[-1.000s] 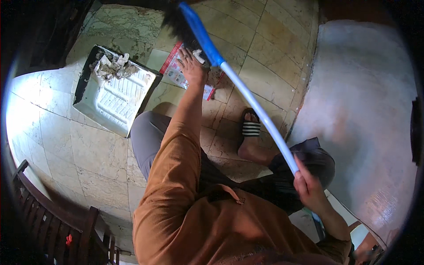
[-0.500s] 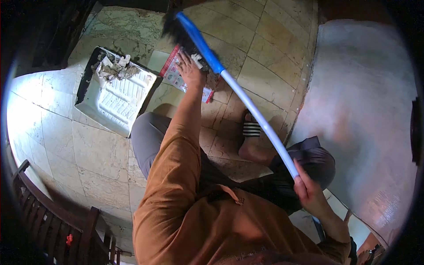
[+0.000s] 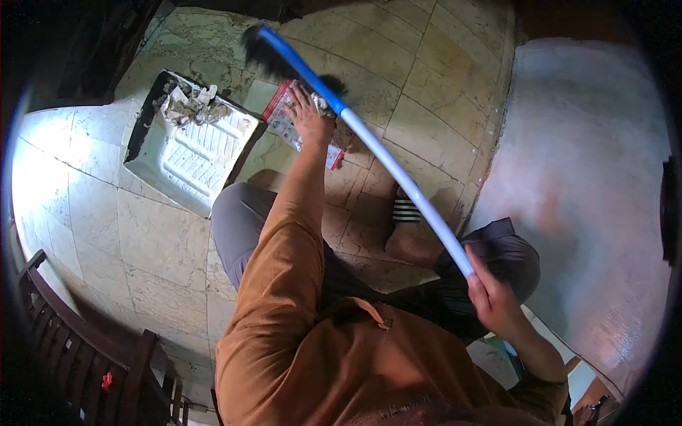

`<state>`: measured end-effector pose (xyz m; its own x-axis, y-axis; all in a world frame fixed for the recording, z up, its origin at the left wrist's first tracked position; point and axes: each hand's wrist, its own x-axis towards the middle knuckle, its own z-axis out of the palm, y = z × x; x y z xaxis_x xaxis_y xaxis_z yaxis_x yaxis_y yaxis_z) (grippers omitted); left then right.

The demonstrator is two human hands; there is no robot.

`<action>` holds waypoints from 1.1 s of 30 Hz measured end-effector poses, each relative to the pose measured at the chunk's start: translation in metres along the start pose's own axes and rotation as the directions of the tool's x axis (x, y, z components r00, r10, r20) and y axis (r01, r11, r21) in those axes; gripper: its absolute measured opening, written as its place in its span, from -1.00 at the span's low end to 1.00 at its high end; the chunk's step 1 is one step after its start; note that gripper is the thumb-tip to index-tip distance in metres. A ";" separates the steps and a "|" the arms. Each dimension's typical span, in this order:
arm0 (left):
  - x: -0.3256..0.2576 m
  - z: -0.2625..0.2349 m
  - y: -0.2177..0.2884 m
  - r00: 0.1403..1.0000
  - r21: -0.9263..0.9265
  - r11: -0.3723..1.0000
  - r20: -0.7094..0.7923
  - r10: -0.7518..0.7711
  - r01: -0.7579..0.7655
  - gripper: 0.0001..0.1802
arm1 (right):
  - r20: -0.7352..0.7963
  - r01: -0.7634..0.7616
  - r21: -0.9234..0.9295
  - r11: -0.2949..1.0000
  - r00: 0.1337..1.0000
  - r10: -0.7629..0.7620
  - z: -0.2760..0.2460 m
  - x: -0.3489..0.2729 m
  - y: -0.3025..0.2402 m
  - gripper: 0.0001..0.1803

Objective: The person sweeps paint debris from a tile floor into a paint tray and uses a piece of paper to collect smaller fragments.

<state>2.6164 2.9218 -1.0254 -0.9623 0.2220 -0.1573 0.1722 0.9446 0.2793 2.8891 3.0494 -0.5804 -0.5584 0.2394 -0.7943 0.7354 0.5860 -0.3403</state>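
Floor [image 3: 160,234]: veined beige tile; dark slatted bench [image 3: 88,358] lower left. Right hand [image 3: 495,298] grips white-and-blue, black-bristled broom [image 3: 373,145] beside red-edged printed sheet [image 3: 283,130]; left hand [image 3: 310,122], fingers extended, on sheet near ridged white dustpan [image 3: 153,162].

The broom [image 3: 373,147] is bright blue at its head [image 3: 302,69], with black bristles [image 3: 266,55] and a pale, bluish-white handle [image 3: 426,215]. The sheet [image 3: 278,119] near the top has red ends and little coloured pictures on white. In the upper left, the dustpan [image 3: 150,160] is white with a black side, and the scraps [image 3: 188,106] in it are white, grey and brown. The floor [image 3: 156,234] has cream and tan tiles with brown lines. The shirt [image 3: 341,362] is orange-brown and the trousers [image 3: 238,206] are grey. The sandal [image 3: 406,211] has black and white stripes. The seat [image 3: 135,376] in the lower left is dark brown with a red bit [image 3: 106,382]. The wall [image 3: 568,177] on the right is whitish grey.
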 end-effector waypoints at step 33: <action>0.005 -0.018 0.000 1.000 -0.055 0.998 -0.020 0.016 -0.017 0.42 | -0.723 -0.072 -0.313 0.947 0.665 -0.189 -0.110 0.187 0.167 -0.48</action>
<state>2.6072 2.9182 -1.0092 -0.9635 0.2318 -0.1342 0.1764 0.9262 0.3332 2.8652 3.2776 -0.7302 -0.7875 0.6082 -0.0999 0.6162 0.7802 -0.1076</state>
